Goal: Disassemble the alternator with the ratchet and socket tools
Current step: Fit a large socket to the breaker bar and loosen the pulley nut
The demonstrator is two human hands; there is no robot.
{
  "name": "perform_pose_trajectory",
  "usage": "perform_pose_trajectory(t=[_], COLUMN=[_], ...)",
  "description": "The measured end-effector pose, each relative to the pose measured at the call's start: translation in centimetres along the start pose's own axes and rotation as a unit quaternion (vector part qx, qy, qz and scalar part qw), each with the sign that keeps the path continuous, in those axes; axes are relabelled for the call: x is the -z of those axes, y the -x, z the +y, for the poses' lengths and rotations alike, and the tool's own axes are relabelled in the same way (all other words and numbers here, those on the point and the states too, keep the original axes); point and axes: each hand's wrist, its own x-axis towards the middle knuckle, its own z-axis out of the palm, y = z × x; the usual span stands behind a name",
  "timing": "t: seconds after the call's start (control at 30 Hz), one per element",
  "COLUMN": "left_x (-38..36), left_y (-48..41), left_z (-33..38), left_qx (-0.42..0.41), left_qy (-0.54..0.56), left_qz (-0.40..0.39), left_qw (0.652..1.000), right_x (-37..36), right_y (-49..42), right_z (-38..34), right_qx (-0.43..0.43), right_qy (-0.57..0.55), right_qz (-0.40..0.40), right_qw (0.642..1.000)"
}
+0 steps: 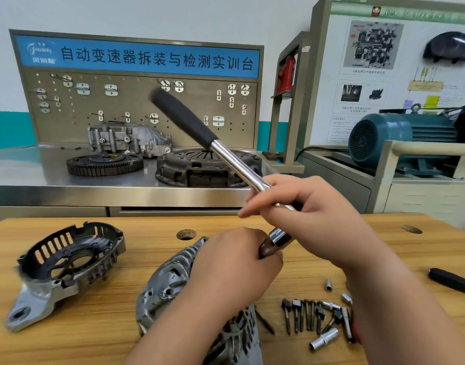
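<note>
The alternator body (168,283) lies on the wooden bench (94,343) in front of me, partly hidden by my left forearm. My left hand (234,267) grips the dark knurled socket (265,250) at the ratchet's head. My right hand (305,212) is wrapped around the chrome shaft of the ratchet (226,156) near its head. The black handle slants up and to the left, off the bench. The removed rear cover (68,262) lies on the bench at the left.
Several bolts, bits and sockets (318,317) lie in a row at the right, next to a black tool handle (452,280). A round hole (186,234) is in the benchtop. Behind, a steel bench holds a flywheel (105,164), clutch cover (199,167) and housing.
</note>
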Motion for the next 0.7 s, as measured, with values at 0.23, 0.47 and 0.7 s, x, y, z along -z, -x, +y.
perform_pose_trajectory(t=[0.23,0.47,0.7], left_x=[0.0,-0.2,-0.4], left_y=[0.1,0.2,0.0], left_z=[0.1,0.3,0.3], left_qx=[-0.016,-0.036,-0.042], left_qy=[-0.029,-0.048,-0.050], left_qz=[-0.016,0.012,0.009], left_qw=[0.999,0.998,0.998], right_x=[0.9,-1.3,-1.1], right_y=[0.4,-0.1,0.0], right_z=[0.5,-0.3,-0.6], right_qx=[0.052,-0.158,-0.192], right_qy=[-0.179,0.122,0.206], right_qz=[-0.082,0.095,0.043], right_qw=[0.979,0.975,0.959])
